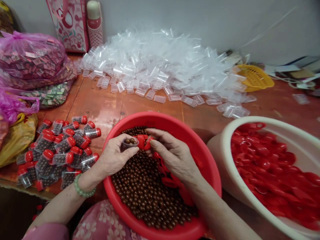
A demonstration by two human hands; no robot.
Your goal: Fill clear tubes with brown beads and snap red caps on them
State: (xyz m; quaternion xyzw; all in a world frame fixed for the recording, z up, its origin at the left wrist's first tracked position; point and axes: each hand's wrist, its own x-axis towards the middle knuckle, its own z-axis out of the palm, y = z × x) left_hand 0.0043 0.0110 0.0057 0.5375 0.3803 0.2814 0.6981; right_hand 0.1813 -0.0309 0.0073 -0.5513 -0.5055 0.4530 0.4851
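Between thumb and fingers, my left hand holds a clear plastic container with its open mouth up and brown balls inside. My right hand pinches a red plastic cap right beside the container's mouth. Both hands are above a red basin of small brown balls. More red caps lie on the balls under my right hand, partly hidden by it.
Filled, red-capped containers are piled at left, near tied plastic bags. Empty clear containers form a heap along the wall. At right stands a white tub of red caps; a yellow basket sits behind it.
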